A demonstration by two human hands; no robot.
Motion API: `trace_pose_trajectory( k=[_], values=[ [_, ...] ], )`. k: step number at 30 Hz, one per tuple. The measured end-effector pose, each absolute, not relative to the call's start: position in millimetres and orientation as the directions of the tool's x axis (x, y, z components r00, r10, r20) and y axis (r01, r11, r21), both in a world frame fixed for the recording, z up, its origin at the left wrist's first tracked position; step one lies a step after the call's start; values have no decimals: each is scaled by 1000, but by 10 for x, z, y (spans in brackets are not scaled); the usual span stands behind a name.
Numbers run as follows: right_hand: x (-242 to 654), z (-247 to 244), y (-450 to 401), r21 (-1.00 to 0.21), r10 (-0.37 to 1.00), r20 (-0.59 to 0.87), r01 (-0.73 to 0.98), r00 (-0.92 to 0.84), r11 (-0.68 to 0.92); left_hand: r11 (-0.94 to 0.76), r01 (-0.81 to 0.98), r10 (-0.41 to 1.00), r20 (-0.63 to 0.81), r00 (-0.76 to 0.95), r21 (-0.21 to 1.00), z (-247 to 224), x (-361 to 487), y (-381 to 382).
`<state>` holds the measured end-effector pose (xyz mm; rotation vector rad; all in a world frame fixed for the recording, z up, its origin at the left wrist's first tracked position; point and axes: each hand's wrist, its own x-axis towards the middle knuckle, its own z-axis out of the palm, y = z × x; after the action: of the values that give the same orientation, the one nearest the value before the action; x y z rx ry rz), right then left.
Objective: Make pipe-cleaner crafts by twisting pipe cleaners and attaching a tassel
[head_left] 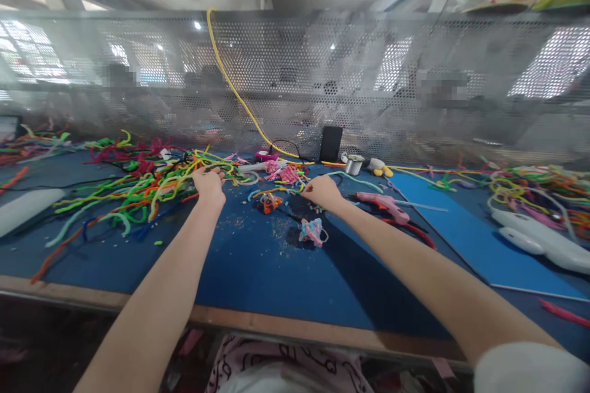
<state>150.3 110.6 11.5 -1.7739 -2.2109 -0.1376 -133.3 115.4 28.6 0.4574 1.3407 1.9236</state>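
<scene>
My left hand [209, 185] is over the near right side of a tangled pile of coloured pipe cleaners [138, 187], mostly green, yellow and orange. Its fingers look loosely spread among the stems. My right hand [324, 192] is closed in a pinch low over the table, beside small cut bits; what the fingertips hold, if anything, is too small to make out. Between the hands lies an orange twisted pipe-cleaner piece [269, 202]. Nearer me sits a pink and light-blue one [312, 231] with a pale loop. Pink pieces [288, 174] lie behind.
A pink glue gun [385, 206] lies right of my right hand, near a wire spool [354, 164]. A dark phone [330, 144] leans on the perforated metal screen [286, 73]. A blue board [461, 239] and more pipe cleaners [534, 193] are at right.
</scene>
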Motion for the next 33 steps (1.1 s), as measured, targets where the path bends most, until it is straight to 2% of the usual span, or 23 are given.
trace_pose_trajectory(
  k=[3,13,19,24,29,33],
  values=[
    [1479,109,1132,-122,946,272,969,-174,214,-187,-329,719,-100,-688,926,241,-1321,1200],
    [1687,271,992,-146,890,331,915,-314,377,-152,-146,771,25,-636,978,116,-1190,1258],
    [1753,226,985,-170,882,362,909,-303,382,-97,-69,760,29,-649,993,72,-1231,1291],
    [1790,276,910,-229,859,462,907,-218,354,-26,63,720,63,-691,998,-3,-1382,1333],
    [1900,380,693,-272,834,521,890,-182,365,60,273,818,110,-565,960,-141,-1454,1401],
    [1980,420,420,-320,818,545,855,-186,408,48,363,866,142,-479,931,-234,-1420,1494]
  ],
)
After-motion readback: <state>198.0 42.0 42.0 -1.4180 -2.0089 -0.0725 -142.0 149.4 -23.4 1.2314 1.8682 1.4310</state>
